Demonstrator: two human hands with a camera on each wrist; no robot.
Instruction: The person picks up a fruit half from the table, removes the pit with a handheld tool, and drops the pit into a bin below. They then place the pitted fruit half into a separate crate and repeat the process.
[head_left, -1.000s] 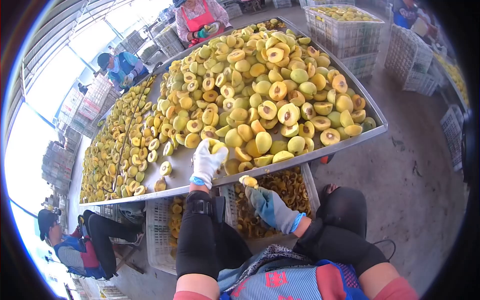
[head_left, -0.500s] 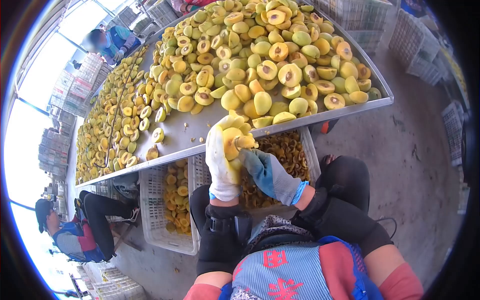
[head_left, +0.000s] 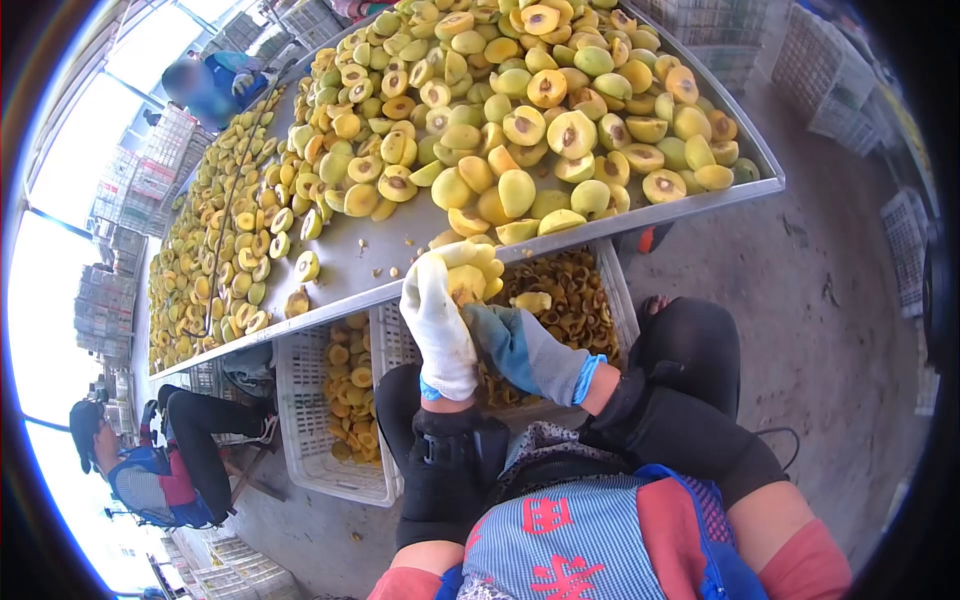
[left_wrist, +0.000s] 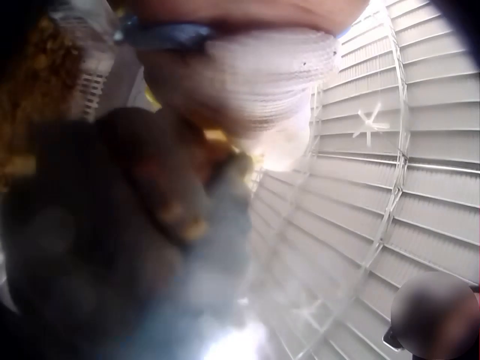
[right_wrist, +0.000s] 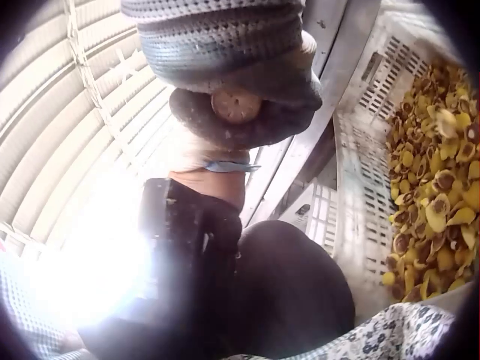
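Observation:
Yellow fruit (head_left: 467,284) sits in the curled fingers of my white-gloved left hand (head_left: 438,325), just below the metal tray's front edge. My blue-grey-gloved right hand (head_left: 535,352) is close against it, fingers curled. In the right wrist view a round tan handle end (right_wrist: 236,105) shows in the grip of that right hand (right_wrist: 232,75); the tool's other end is hidden. A yellow piece (head_left: 530,300) appears above the crate of fruit pieces (head_left: 615,290). The left wrist view shows the left glove (left_wrist: 262,82) beside the blurred, dark right glove (left_wrist: 97,225).
The metal tray (head_left: 345,250) bears a large heap of halved fruit (head_left: 520,125). Under its edge stands another white crate (head_left: 300,400) with fruit. People sit at the left, and stacked crates (head_left: 815,75) stand at the back right.
My left hand has come back from the tray with fruit and met the right hand. A pale yellow piece formerly at the right hand's fingertips is no longer there; the view has tilted down.

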